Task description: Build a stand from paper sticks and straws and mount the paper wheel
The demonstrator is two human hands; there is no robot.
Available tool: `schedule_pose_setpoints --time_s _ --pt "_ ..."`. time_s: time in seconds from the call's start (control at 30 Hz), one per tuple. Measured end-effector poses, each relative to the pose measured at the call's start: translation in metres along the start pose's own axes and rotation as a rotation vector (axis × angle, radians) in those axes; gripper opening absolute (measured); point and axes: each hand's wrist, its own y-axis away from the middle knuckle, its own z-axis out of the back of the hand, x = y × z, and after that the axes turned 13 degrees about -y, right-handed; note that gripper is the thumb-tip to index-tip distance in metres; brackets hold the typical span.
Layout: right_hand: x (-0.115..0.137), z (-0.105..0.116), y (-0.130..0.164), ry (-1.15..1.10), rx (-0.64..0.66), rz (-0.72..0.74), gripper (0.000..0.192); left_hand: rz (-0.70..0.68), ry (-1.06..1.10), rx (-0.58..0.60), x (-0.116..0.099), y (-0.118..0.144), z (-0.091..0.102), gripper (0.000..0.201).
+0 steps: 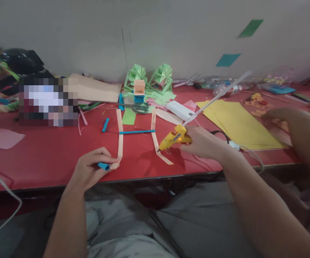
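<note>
My right hand [202, 141] is closed around a yellow hot glue gun [173, 138], a long clear glue stick [219, 95] jutting from its back. The nozzle points down at the bend of the right peach paper strip [155, 143]. A thin blue paper stick [137, 132] joins this strip to the left peach paper strip [120, 143]. My left hand [90, 166] grips a short rolled blue paper tube [103, 166], and its fingertips touch the lower end of the left strip. A second blue paper tube [105, 125] lies on the red table [63, 154].
Behind stand green folded-paper wheels [163, 75], a small peach-and-blue paper box [139, 89] and green-handled scissors [141, 108]. A white object [180, 111] and yellow paper sheets [241, 122] lie to the right. Another person's arm [302, 136] reaches in at far right. A white cable [7, 190] hangs at left.
</note>
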Motion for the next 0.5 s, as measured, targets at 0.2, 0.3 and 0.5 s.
schedule_pose_setpoints --time_s 0.2,0.3,0.5 --pt "-0.0007 -0.0005 -0.001 0.003 0.005 0.014 0.016 0.004 0.003 0.001 0.0012 0.0003 -0.0003 0.006" --pt "-0.0017 -0.0008 -0.0012 0.026 0.012 -0.003 0.015 0.002 -0.001 0.005 0.0009 0.0001 0.0 0.008" --pt "-0.0024 0.0003 0.0 0.053 0.029 -0.02 0.013 0.022 0.01 -0.002 0.0002 0.0005 0.0001 0.005"
